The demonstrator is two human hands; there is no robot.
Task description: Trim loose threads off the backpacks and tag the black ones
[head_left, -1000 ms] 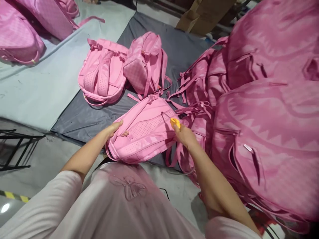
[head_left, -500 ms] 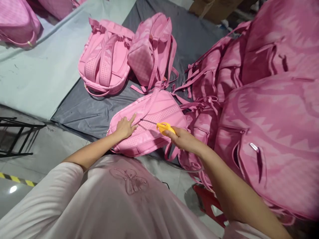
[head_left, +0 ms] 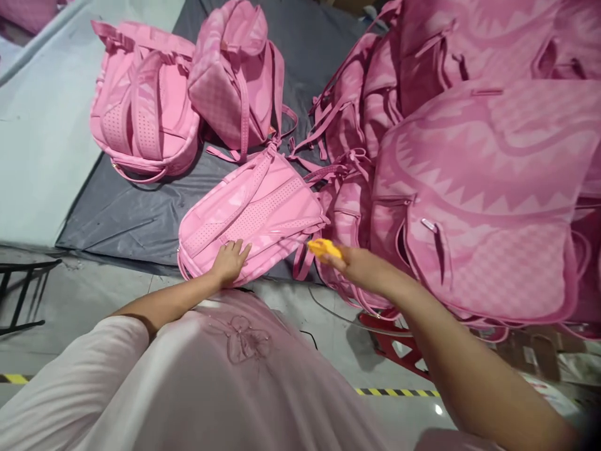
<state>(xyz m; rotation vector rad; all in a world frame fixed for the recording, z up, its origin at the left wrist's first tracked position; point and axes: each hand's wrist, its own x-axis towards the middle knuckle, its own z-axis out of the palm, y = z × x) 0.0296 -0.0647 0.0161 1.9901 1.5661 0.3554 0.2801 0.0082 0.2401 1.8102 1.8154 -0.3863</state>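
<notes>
Pink camouflage fabric covers the slim backpack [head_left: 248, 207] that lies strap side up in front of the person, set at a slant near the front edge of a dark grey, sheet-covered worktop [head_left: 122, 213]. The left hand [head_left: 230, 263] rests palm down on its near side, fingers spread and gripping nothing. The right hand [head_left: 359, 266] is closed around a yellow-handled tool [head_left: 323, 249] near the backpack's right end; its thin shaft points left, too blurred to tell whether the tip touches the fabric. Farther back on the left lies a squarish pink backpack [head_left: 145, 100], its perforated straps upward, and close beside it sits a tilted pink backpack [head_left: 230, 75] with a checked base. Large pink backpacks [head_left: 469, 188] with a jagged tooth print crowd the right side, beyond the right hand. Below them shows a red openwork stool [head_left: 399, 344]; at far left stands a black metal frame [head_left: 23, 288], and black-and-yellow striped tape [head_left: 397, 393] crosses the pale floor [head_left: 328, 322]
</notes>
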